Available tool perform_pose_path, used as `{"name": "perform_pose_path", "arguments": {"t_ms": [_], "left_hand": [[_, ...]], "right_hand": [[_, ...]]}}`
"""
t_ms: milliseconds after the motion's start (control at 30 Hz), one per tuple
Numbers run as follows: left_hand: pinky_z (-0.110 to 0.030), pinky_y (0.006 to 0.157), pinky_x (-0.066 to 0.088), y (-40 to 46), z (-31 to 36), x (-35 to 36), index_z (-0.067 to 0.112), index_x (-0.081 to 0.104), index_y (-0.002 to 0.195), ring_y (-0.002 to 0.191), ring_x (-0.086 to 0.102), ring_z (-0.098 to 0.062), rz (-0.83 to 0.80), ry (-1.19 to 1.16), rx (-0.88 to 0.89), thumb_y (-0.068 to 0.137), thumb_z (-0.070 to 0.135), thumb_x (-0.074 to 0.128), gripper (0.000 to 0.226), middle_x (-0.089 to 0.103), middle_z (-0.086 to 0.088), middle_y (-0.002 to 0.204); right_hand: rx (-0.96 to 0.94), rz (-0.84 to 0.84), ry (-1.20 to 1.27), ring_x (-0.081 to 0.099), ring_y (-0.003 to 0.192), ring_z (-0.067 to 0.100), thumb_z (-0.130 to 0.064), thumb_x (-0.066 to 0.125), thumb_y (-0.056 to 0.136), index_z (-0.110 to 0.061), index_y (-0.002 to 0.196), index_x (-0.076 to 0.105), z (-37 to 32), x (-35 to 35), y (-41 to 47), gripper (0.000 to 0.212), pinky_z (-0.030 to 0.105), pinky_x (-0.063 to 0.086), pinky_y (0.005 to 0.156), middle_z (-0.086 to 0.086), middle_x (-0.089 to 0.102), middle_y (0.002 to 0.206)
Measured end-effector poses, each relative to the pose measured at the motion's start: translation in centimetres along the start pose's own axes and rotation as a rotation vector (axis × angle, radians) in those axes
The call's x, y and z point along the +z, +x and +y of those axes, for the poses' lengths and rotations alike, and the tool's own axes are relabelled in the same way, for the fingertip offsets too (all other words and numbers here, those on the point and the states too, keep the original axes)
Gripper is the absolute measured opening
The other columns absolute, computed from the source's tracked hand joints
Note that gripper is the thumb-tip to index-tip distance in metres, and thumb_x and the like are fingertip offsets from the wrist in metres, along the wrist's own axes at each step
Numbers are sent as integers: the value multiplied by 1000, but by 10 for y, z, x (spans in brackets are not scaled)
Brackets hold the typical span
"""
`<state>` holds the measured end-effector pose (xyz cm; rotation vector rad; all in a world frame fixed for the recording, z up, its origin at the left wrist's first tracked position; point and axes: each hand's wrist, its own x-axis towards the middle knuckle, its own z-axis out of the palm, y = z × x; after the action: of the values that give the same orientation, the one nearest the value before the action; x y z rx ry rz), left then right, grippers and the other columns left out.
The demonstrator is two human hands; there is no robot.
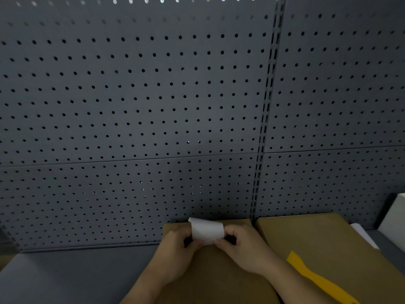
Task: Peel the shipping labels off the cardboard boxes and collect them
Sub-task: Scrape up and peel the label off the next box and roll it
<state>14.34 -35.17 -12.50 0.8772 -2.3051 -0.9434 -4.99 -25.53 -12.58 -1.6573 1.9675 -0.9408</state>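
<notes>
A person's two bare hands work a white rectangular paper shipping label (207, 232) at the far edge of a flat brown cardboard box (219, 273) lying on a dark grey bench (76, 275), before a grey perforated metal back panel (131, 106). The left hand (175, 251) pinches the label's lower corner at about 9 o'clock of the sheet, the right hand (243, 246) pinches the opposite lower corner at about 3 o'clock; each grip is closed on the paper, thumb against fingers. The label stands up from the box and curls away toward 12 o'clock, its free top edge rolled over; its long axis runs left to right between the two hands, so the sheet lies directly above and beyond both grips, neither hand clearly the nearer. Whether the lower edge is still stuck to the cardboard cannot be told, since the fingers hide it. A second brown cardboard box (328, 242) lies just beside the first at 3 o'clock, carrying a yellow plastic scraper-like strip (315, 279); a white box-like object (394, 218) sits at the far right. The peel looks nearly done, and the likely pull is upward and away.
</notes>
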Motion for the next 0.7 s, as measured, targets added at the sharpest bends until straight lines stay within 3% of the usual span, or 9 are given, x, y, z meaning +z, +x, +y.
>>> {"name": "perform_pose_path", "arguments": {"t_ms": [133,267,700], "left_hand": [[1,85,43,0,-1,0,31,68,120,106,58,15,-5,-14,-8,95,27,65,25,68,25,115],[0,86,44,0,-2,0,32,67,121,107,58,14,-6,-21,-13,96,27,64,26,67,25,116],[-3,86,46,1,-2,0,30,68,121,104,61,11,-4,-26,-49,96,28,64,25,69,22,114]], "right_hand": [[0,-4,19,67,90,5,-59,56,88,-24,99,74,1,1,-1,41,41,58,83,-7,75,97],[2,-12,42,66,94,1,-50,61,92,-27,104,74,2,1,0,29,38,58,87,-12,75,102],[4,-8,58,65,96,-1,-46,63,94,-28,107,74,2,0,0,25,34,57,90,-14,74,104]]}}
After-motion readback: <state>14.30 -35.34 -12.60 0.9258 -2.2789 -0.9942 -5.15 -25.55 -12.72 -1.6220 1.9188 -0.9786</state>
